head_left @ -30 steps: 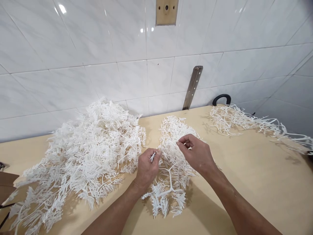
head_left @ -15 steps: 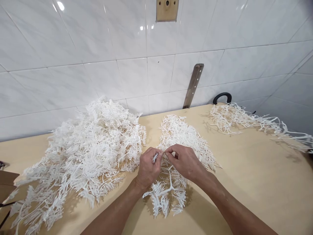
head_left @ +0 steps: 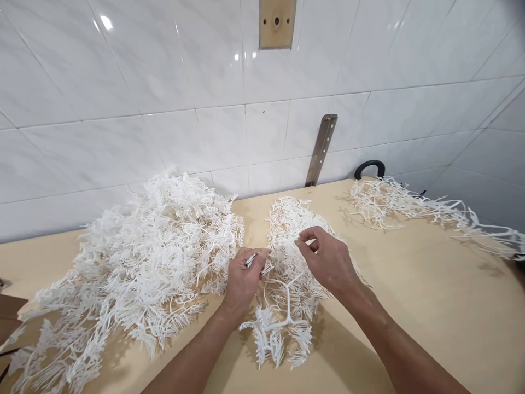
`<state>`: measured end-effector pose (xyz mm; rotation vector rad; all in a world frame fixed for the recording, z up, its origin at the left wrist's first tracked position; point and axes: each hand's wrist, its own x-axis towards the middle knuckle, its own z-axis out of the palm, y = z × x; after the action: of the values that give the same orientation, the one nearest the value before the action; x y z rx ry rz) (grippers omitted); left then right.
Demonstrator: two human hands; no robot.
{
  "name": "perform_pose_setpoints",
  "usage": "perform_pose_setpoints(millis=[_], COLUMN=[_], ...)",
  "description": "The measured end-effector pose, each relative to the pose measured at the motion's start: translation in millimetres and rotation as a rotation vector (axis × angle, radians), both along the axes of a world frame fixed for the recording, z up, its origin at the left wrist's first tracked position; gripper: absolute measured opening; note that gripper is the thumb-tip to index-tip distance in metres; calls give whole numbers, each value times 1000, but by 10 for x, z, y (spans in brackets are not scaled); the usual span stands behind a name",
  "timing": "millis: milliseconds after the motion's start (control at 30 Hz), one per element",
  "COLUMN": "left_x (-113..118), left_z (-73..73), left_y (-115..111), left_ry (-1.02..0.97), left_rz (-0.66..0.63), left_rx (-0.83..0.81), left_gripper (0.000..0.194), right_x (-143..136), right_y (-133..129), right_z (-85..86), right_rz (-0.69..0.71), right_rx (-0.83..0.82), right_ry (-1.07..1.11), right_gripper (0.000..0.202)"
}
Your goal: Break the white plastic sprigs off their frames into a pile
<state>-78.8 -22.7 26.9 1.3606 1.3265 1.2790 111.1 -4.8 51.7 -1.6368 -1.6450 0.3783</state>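
My left hand [head_left: 244, 276] is closed on a white plastic sprig [head_left: 251, 259], whose tips poke out between thumb and fingers. Below it, a branched white stem [head_left: 287, 301] with feathery ends hangs or lies over the wood-coloured table; I cannot tell whether it joins the held sprig. My right hand [head_left: 326, 257] is in a pinch above the middle pile of small white sprigs [head_left: 287, 219]. Whatever its fingertips hold, if anything, is too small to make out. The two hands are apart.
A large heap of white plastic branches [head_left: 159, 262] covers the table's left side. Thin bare stems [head_left: 394, 202] lie at the far right, beside a black curved handle [head_left: 369, 164]. Behind, a metal bracket [head_left: 322, 149] stands against the tiled wall [head_left: 221, 71].
My right hand has parted from my left, moving right and slightly up over the middle pile. My left hand has shifted slightly left, still gripping the sprig.
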Motion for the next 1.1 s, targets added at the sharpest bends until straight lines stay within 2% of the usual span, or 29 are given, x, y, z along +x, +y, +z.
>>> perform_pose_setpoints(millis=[67,167,267,433,600,833,967,1100], left_x=[-10,-20,-24,-12,0,-30,-50,-58], left_z=[-2,-29,-52,-16,-15,55,102,89], left_y=[19,40,49,19,-1,17,20,18], left_ry=[-69,-109,-79,13,27,64,103,128], left_rz=[-7,26,65,69,51,-128,-232,-232], left_rx=[-70,-86,-52,54,44,-58,-75,-57], left_gripper=[36,34,29,24,34,32,27,28], right_x=[-69,-225,-337,-350,-291,-270,-225,-165], right_y=[-57,-152,-211,-209,-171,-157,-137,-131], right_z=[36,62,53,0,-39,-22,-2,43], right_rz=[113,332,414,390,344,252,255,280], right_rx=[-115,-225,-247,-274,-252,-177,-159,-216], right_ry=[72,139,181,238,257,263,309,308], right_gripper=[26,37,38,35,28,24,25,30])
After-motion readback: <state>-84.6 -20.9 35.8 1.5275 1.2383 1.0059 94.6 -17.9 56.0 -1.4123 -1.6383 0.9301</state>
